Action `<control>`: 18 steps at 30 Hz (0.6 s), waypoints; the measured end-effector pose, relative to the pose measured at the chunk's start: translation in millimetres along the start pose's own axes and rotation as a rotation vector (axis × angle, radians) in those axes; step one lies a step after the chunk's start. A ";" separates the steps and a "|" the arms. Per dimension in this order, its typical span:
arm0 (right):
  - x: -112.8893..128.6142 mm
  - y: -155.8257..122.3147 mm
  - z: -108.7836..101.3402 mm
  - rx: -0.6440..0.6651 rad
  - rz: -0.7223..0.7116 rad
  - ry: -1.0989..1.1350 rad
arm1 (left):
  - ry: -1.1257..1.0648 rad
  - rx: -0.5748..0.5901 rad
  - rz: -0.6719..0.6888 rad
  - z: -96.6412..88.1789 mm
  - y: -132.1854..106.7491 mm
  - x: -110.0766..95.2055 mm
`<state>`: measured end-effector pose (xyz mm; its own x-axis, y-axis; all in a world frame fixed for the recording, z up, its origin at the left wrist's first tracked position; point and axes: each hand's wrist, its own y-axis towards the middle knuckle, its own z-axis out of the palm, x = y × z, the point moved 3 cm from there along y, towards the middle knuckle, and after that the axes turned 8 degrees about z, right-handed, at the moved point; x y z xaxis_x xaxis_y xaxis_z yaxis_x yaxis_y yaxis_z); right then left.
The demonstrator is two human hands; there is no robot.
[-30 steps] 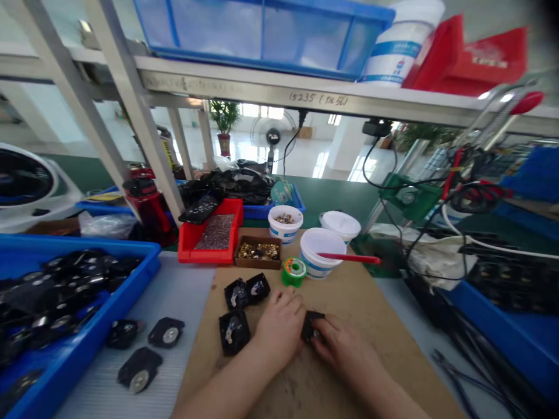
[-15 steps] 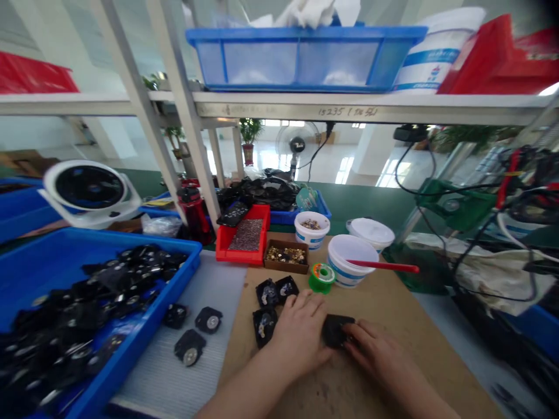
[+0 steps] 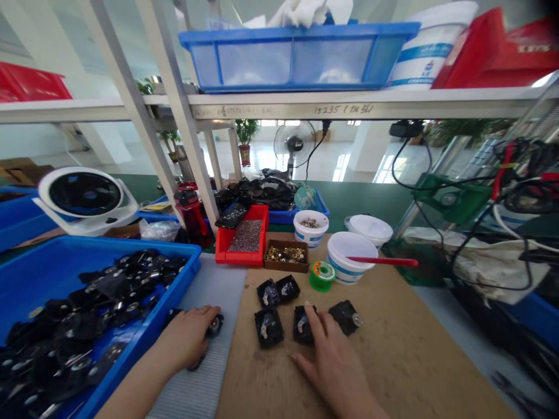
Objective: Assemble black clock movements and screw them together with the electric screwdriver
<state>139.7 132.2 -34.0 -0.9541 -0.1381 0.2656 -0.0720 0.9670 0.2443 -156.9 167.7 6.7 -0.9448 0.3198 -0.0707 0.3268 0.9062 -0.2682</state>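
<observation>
My left hand (image 3: 188, 337) lies over the small black parts on the grey mat, fingers stretched out. A black part with a round metal disc (image 3: 215, 325) shows past its fingertips; others are mostly covered. On the brown board, my right hand (image 3: 329, 358) has its fingers apart, with the index fingertip touching an open black square housing (image 3: 302, 326). Just right of that housing lies a black part with a silver disc at its corner (image 3: 346, 317). To the left sit more black housings (image 3: 268, 327) with metal pieces inside.
A blue tray (image 3: 194, 256) heaped with black parts stands at left. Behind the board (image 3: 410, 361) are a red bin (image 3: 218, 250), a brown box of brass pieces (image 3: 286, 267), a green solder spool (image 3: 322, 284) and white tubs (image 3: 345, 273), one with a red stick (image 3: 384, 261) across it.
My left hand has moved left from the board's housings to the mat. My right hand has shifted left from the black part at right, now uncovered, to the open housing.
</observation>
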 end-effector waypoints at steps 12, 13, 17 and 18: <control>2.9 6.6 -17.2 -0.047 -0.131 -0.028 | 0.059 -0.110 0.025 -15.4 -7.2 -5.6; 6.2 3.5 -23.9 -0.058 -0.155 0.008 | 0.054 -0.124 0.036 -16.2 -12.3 -13.0; 34.1 -12.0 -30.1 0.096 -0.366 0.230 | -0.011 -0.161 0.184 -6.3 -34.4 -57.7; 41.8 -16.8 -25.7 0.141 -0.435 0.275 | -0.052 -0.189 0.275 -1.0 -39.1 -70.8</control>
<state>108.5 104.6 -3.0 -0.7174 -0.5652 0.4072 -0.5000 0.8248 0.2640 -102.7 109.9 23.2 -0.8191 0.5491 -0.1657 0.5631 0.8249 -0.0497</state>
